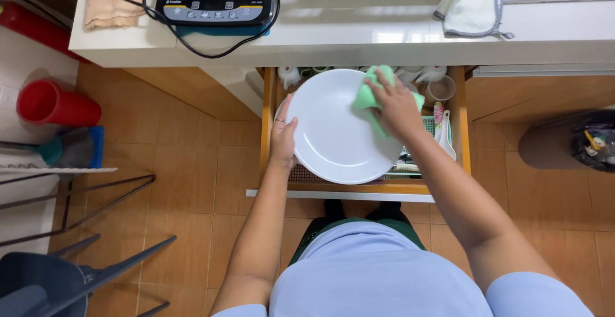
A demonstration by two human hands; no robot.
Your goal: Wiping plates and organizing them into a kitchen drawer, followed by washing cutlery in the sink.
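Smooth round white plate [333, 131] held by left hand [284, 139], right hand [397, 109] pressing soft green cloth [366, 96].

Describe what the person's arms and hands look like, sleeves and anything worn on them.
Both arms are bare from the upper arm down, with short light blue sleeves matching the top. The left hand and right hand are bare, with no gloves. No watch or bracelet shows on either wrist; rings are too small to tell.
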